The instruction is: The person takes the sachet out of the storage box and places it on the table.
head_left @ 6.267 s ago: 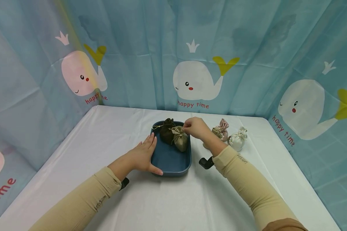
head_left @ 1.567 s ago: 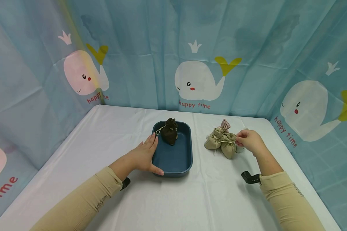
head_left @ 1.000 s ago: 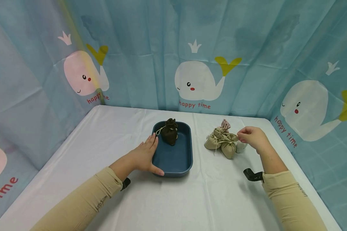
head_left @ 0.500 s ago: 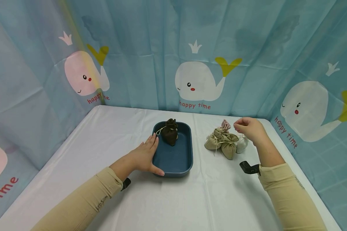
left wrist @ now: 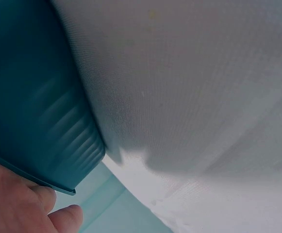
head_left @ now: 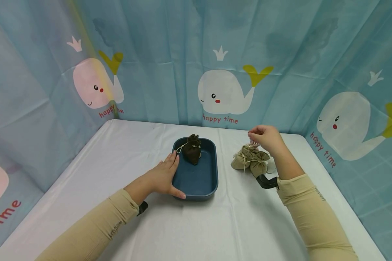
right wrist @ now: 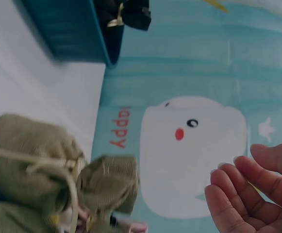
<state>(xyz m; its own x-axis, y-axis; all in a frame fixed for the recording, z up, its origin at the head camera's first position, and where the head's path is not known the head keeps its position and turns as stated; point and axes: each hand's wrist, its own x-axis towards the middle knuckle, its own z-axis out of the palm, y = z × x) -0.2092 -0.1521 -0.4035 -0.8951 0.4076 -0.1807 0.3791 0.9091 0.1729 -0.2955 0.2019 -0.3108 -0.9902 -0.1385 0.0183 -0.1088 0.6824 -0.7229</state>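
Observation:
My left hand point(head_left: 161, 175) rests with straight fingers along the left rim of a blue rectangular plastic basin point(head_left: 196, 186). In the left wrist view, its fingertips point(left wrist: 65, 218) lie at the basin's rim. A dark brown drawstring pouch point(head_left: 192, 152) stands at the back of the basin. My right hand point(head_left: 268, 139) is raised over a cluster of small drawstring pouches, its fingers loosely bent and holding nothing. Two khaki pouches point(head_left: 241, 162) lie in front there. A white pouch point(head_left: 272, 166) is partly hidden behind my right forearm, and a pink pouch mostly behind the hand.
A white cloth point(head_left: 189, 232) covers the table. Pale blue curtains point(head_left: 156, 83) with printed whales hang along the back and both sides. The black wrist camera point(head_left: 266, 181) on my right arm overlaps a khaki pouch in the head view.
The olive pouch has left the basin and now lies with the others at the right. My right hand let it go, rose and moved left over the cluster. My left hand stayed put.

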